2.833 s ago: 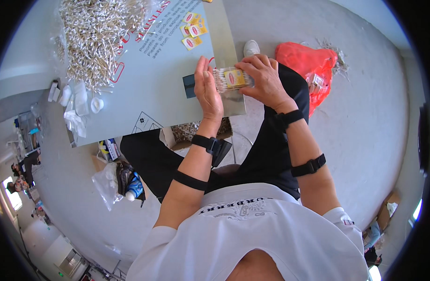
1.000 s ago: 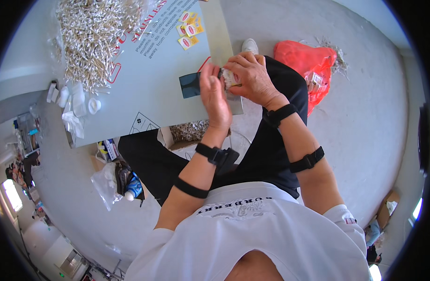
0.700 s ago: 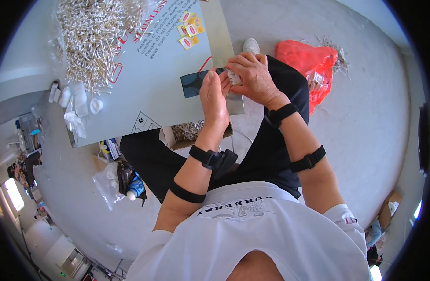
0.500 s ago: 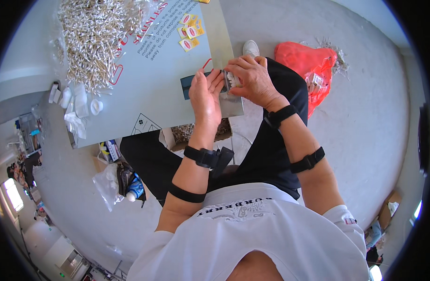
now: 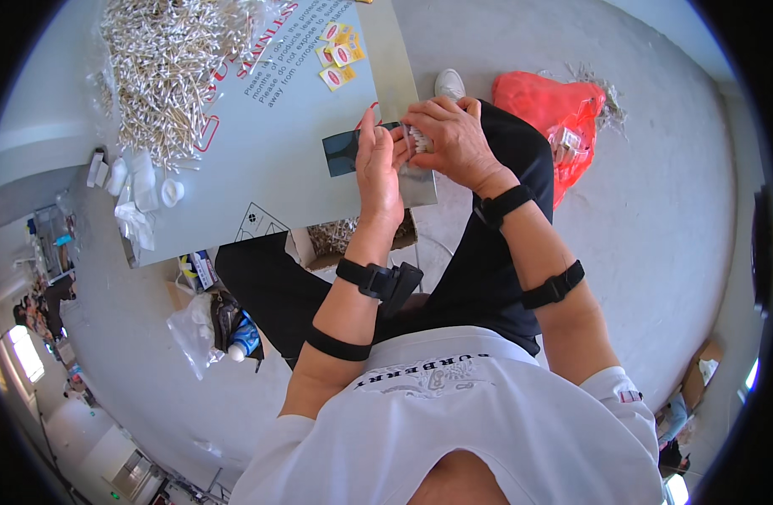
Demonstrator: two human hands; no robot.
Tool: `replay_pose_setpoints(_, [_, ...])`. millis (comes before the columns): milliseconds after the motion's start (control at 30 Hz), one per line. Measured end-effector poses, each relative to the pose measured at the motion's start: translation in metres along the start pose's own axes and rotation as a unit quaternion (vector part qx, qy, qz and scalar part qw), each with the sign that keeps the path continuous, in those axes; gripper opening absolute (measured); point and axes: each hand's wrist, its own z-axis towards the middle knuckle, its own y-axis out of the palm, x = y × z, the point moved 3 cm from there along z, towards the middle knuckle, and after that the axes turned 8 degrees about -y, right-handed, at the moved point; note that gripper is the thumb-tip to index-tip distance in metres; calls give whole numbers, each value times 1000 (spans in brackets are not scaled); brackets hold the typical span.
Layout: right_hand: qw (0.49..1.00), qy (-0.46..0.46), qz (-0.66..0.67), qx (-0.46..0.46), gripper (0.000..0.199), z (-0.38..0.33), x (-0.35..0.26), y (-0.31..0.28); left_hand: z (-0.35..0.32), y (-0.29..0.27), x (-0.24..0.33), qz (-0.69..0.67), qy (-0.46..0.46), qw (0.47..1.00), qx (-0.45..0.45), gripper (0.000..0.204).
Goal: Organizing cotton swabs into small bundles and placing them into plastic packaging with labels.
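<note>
My right hand is closed around a small bundle of cotton swabs, white tips showing between thumb and fingers. Something clear and thin seems to wrap the bundle, perhaps a clear pack; its shape is mostly hidden. Beside it, my left hand is held upright with fingers stretched out, its fingertips against the bundle's left end. Both hands are over the near right corner of the metal-topped table. A dark rectangle lies on the tabletop just left of my left hand.
A large heap of loose cotton swabs covers the table's far left. Small yellow-and-white cards lie at the far right. White plastic pieces sit at the left edge. Below are a carton of swabs and, rightward, a red bag.
My left hand has turned more edge-on and shifted slightly right, its fingers pressing closer to the bundle's end. My right hand keeps its hold on the bundle, nearly still.
</note>
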Motion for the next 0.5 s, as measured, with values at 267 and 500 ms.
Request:
replay_pose_setpoints(267, [998, 4, -41, 38, 57, -11, 5, 1, -6, -16, 3, 67, 37, 997, 26, 50])
replay_pose_setpoints(500, [619, 366, 619, 316, 61, -49, 33, 29, -10, -11, -6, 18, 48, 999, 19, 47])
